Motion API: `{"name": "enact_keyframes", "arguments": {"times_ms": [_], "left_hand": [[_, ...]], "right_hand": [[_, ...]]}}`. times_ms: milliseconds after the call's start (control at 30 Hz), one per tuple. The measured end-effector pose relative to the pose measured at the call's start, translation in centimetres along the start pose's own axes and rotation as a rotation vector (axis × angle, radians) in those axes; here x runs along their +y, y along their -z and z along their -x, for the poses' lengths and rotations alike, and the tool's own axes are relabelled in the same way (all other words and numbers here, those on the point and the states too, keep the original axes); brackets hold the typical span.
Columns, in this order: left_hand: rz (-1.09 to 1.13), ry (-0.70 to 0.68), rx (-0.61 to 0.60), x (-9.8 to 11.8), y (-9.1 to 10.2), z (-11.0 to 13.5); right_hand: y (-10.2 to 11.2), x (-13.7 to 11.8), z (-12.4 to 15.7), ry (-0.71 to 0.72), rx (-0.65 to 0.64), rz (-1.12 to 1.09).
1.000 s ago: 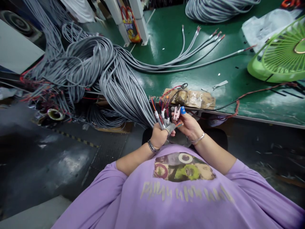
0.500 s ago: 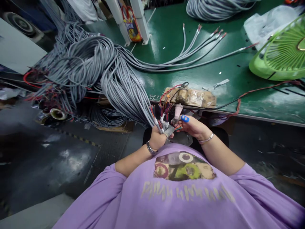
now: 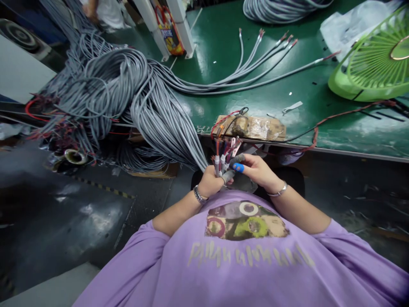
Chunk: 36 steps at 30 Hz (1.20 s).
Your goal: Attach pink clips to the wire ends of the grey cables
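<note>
My left hand (image 3: 211,181) is closed around the ends of several grey cables (image 3: 191,149) in front of my chest. Thin coloured wires (image 3: 218,147) stick up from their white-wrapped ends. A grey cover sits on my left thumb (image 3: 227,175). Close against these ends, on their right side, my right hand (image 3: 258,171) has its thumb and finger pinched together. It wears a blue cover (image 3: 238,167) on one digit and a grey one (image 3: 237,159) on another. What lies between those fingertips is hidden. A small pale pink piece (image 3: 235,146) shows just above them.
A large heap of grey cable (image 3: 105,81) hangs over the left of the green bench (image 3: 204,113). Taped cardboard (image 3: 260,128) with a wired part lies at its front edge. A green fan (image 3: 367,81) stands right. Someone's arm (image 3: 91,9) shows at the back left.
My right hand has moved left and up against the wire ends, its fingers now pinched together. The cable ends in my left hand stand more upright. The view has shifted slightly.
</note>
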<state>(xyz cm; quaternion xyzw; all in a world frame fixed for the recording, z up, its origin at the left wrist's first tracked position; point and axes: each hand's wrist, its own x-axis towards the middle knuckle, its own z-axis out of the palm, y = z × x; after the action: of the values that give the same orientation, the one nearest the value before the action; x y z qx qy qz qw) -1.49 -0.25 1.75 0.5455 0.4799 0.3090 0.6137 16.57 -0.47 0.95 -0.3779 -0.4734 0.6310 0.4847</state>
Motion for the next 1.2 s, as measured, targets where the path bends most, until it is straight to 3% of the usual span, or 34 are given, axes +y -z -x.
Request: {"name": "enact_keyframes", "arguments": {"times_ms": [133,300,467,567,833,1200], "left_hand": [[0.19,-0.013,0.09,-0.1,-0.3,-0.2],[0.185,-0.033,0.043,0.2,0.0,-0.1],[0.023,-0.066,-0.058,0.0,1.0,0.7],[0.027,-0.073,-0.005,-0.4,1.0,0.9],[0.306,-0.079,0.141,-1.1,0.2,0.3],[0.344,-0.032,0.223,-1.0,-0.2,0.0]], "right_hand": [[-0.2,0.5,0.3,-0.005,0.06,-0.102],[-1.9,0.6,0.6,-0.027,0.124,-0.188],[-2.9,0.5,0.6,-0.164,-0.006,-0.272],[-3.3,0.1,0.4,-0.193,0.01,-0.254],[-3.3,-0.4,-0.3,-0.136,0.168,-0.138],[-3.4,0.2,-0.3,-0.121,0.138,-0.214]]}}
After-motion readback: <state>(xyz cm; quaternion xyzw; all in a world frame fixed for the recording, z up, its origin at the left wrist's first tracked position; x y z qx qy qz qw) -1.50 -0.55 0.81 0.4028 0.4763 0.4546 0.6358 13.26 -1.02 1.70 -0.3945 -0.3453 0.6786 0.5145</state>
